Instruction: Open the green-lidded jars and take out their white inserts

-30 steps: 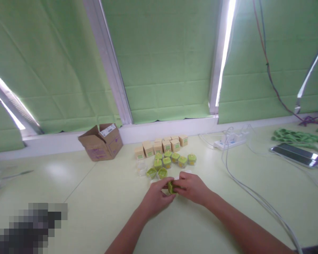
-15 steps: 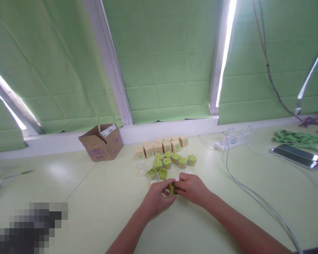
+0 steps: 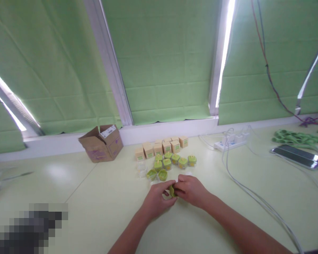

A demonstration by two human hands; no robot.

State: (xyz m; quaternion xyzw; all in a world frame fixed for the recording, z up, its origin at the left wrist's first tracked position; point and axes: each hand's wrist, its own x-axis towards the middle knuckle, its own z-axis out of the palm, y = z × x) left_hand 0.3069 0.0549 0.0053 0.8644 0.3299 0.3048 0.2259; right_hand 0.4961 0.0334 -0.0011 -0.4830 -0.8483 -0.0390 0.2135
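My left hand (image 3: 157, 200) is closed on the rim of a small green lid (image 3: 171, 191), thumb below and fingers above. The lid is turned on its side, hollow toward the right. My right hand (image 3: 193, 190) has its bent fingertips pressed into that hollow; what lies under them is hidden. Just beyond my hands two more green lids (image 3: 163, 175) rest with their hollows up. Behind them stand several small clear boxes with green lids (image 3: 166, 163), and some clear plastic cups (image 3: 142, 170) are to their left.
Several small tan cartons (image 3: 158, 149) are grouped near the wall. An opened cardboard box (image 3: 103, 144) stands at the back left. To the right are a power strip (image 3: 229, 144) with white cables, two dark phone-like devices (image 3: 296, 156) and green cords (image 3: 296, 138). A blurred dark shape covers the lower left.
Hardly anything differs. Both hands keep the green lid at the same spot, and my right fingers have shifted slightly against it.
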